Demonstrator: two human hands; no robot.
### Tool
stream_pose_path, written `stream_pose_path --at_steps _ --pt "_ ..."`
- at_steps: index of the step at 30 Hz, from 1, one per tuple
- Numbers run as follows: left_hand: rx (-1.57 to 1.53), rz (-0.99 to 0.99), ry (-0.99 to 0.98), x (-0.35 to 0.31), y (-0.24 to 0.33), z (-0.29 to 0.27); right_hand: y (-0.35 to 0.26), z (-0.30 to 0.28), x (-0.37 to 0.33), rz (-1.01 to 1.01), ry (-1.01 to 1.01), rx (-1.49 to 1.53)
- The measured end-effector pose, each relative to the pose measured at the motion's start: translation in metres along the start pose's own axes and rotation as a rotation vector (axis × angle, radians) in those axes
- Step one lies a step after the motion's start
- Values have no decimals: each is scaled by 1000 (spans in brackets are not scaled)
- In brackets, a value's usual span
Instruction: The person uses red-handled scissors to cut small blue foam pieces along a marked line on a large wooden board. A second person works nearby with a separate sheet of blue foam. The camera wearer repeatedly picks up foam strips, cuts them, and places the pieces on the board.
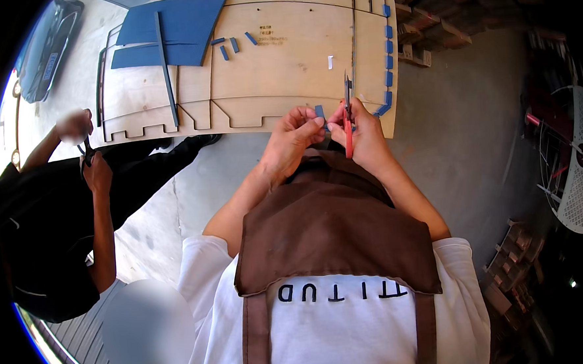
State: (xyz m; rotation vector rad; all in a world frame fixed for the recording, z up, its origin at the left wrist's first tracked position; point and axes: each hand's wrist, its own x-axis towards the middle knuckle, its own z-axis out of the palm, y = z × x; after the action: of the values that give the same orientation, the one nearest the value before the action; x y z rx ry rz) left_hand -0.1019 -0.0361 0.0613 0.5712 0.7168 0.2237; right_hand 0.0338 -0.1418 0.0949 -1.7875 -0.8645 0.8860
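Note:
My left hand [296,137] pinches a small blue strip [319,110] between thumb and fingers, in front of the near edge of a wooden board. Close beside it, my right hand [366,133] holds red-handled scissors [348,127], their blades pointing away from me over the board. My right fingertips meet the left ones near a small bit I cannot make out. The wooden board [286,77] carries thin dark blades set in lines. Several short blue blocks [388,46] line its right edge, and loose blue strips [233,44] lie toward its middle.
A blue sheet [171,27], slit across, and a long dark strip [165,70] lie on the board's left part. A small white piece [330,62] is near the scissors. At left, another person's hands [97,172] hold dark scissors [87,155]. Wooden pallets [422,27] stand right of the board.

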Motion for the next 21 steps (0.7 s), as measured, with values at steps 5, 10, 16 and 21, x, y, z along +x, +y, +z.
stream_pose_path --at_steps 5,10,16,21 --pt "-45 -45 33 3 -11 12 9 -13 2 -56 -4 13" --pt "-40 -74 32 9 -22 19 39 -37 3 -30 142 52" --pt "620 225 183 42 -39 1 119 -161 -32 395 360 -538" --pt "1206 496 180 81 -50 8 228 -155 -78 489 360 -205"
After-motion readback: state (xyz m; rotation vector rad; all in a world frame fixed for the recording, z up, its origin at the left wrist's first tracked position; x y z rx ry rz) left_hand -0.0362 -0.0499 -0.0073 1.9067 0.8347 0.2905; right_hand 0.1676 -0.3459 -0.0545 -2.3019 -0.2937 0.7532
